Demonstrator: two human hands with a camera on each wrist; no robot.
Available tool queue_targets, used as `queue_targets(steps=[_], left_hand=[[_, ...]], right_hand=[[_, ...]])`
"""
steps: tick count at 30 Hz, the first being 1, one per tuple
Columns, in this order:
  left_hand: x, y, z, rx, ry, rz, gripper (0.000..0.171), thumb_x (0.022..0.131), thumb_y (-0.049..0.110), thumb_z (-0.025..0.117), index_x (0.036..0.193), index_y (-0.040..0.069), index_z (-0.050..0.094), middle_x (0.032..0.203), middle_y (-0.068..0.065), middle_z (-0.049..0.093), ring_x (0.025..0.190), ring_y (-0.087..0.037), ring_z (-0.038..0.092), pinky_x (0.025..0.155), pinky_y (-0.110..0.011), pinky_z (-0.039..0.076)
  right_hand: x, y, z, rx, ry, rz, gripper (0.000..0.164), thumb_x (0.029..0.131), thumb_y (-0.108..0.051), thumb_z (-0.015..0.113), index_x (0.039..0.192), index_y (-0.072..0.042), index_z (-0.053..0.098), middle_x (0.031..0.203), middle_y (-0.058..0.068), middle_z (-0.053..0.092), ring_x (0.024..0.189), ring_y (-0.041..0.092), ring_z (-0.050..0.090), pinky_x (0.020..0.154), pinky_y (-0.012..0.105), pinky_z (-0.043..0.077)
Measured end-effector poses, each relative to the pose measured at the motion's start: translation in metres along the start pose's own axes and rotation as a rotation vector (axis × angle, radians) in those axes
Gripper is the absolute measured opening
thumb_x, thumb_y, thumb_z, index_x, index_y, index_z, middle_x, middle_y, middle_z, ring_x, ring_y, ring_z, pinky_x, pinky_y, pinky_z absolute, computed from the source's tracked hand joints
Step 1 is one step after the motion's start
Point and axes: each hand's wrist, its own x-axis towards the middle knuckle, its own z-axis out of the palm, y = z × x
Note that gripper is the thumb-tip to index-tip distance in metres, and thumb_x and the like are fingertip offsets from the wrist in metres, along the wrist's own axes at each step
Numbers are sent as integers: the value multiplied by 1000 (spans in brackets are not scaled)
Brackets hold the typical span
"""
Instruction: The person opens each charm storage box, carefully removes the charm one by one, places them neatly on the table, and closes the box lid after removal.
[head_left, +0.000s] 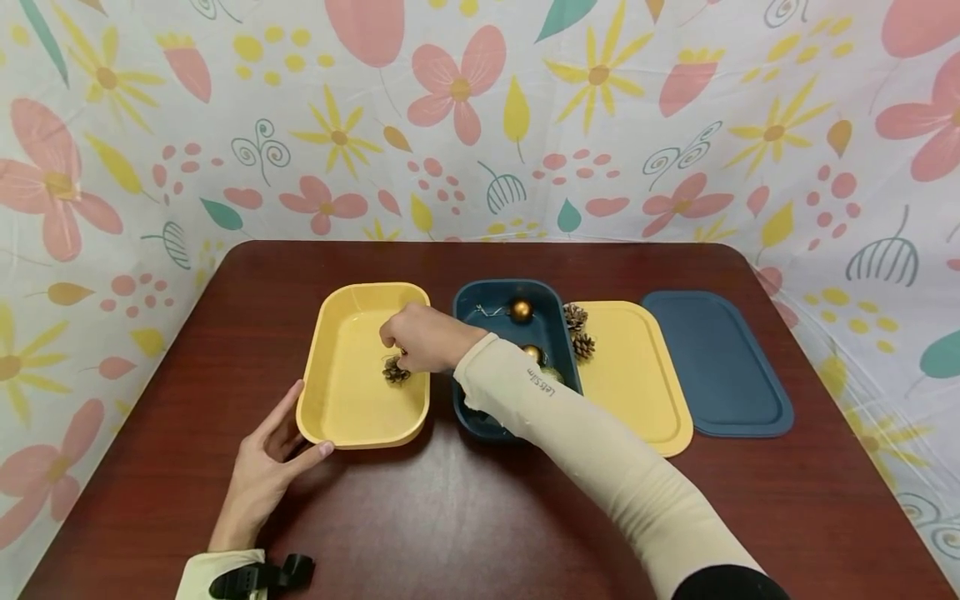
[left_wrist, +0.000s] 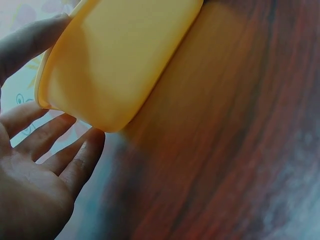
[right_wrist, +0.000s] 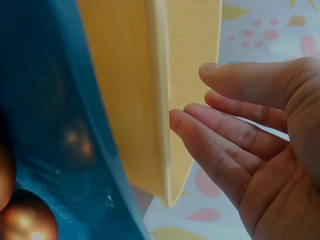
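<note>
My left hand [head_left: 258,477] holds the near left corner of a yellow plastic box [head_left: 330,400], thumb at the near rim and fingers along the left side. The left wrist view shows this hand [left_wrist: 45,155] spanning the box's corner. Over the yellow box's right side is my right hand [head_left: 426,337], just above a small pine cone [head_left: 396,369] inside. In the right wrist view, that hand's [right_wrist: 250,135] thumb and fingertips stand apart, with nothing seen between them. A dark blue box [head_left: 467,302], partly hidden by my right forearm, holds gold balls [head_left: 521,311].
Right of the blue box lies a yellow lid [head_left: 637,375], with pine cones [head_left: 582,345] at its left edge. A dark blue lid [head_left: 731,367] lies farther right, touching it. All rest on a brown wooden table [head_left: 450,517] before a patterned cloth.
</note>
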Motion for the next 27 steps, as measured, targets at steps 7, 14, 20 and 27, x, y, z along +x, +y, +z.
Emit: queue_targets(steps=[7, 14, 20, 27], left_hand=[[0, 1, 0, 6, 5, -5, 90, 84, 0, 78, 159, 22, 32, 165, -7, 33, 129, 12, 51, 97, -6, 46], [0, 0, 0, 0, -1, -3, 90, 84, 0, 78, 158, 22, 33, 165, -5, 33, 130, 11, 51, 97, -6, 46], [-1, -1, -1, -6, 5, 0, 90, 84, -1, 78, 158, 22, 33, 165, -5, 33, 129, 11, 52, 97, -6, 47], [-1, -1, 0, -21, 0, -5, 90, 84, -1, 78, 159, 22, 32, 166, -4, 32, 130, 10, 51, 98, -6, 46]], right_hand=[[6, -4, 2, -15, -33, 7, 21, 90, -9, 69, 111, -5, 73, 110, 9, 74, 89, 16, 61, 80, 24, 51], [12, -6, 4, -36, -32, 12, 24, 89, -11, 72, 112, -5, 72, 109, 8, 74, 89, 16, 62, 80, 25, 53], [17, -7, 9, -57, -32, 15, 27, 88, -9, 71, 115, -5, 72, 112, 7, 74, 90, 15, 63, 78, 22, 53], [19, -6, 12, -74, -72, 70, 25, 88, -8, 70, 113, -7, 71, 108, 5, 71, 86, 14, 59, 73, 21, 49]])
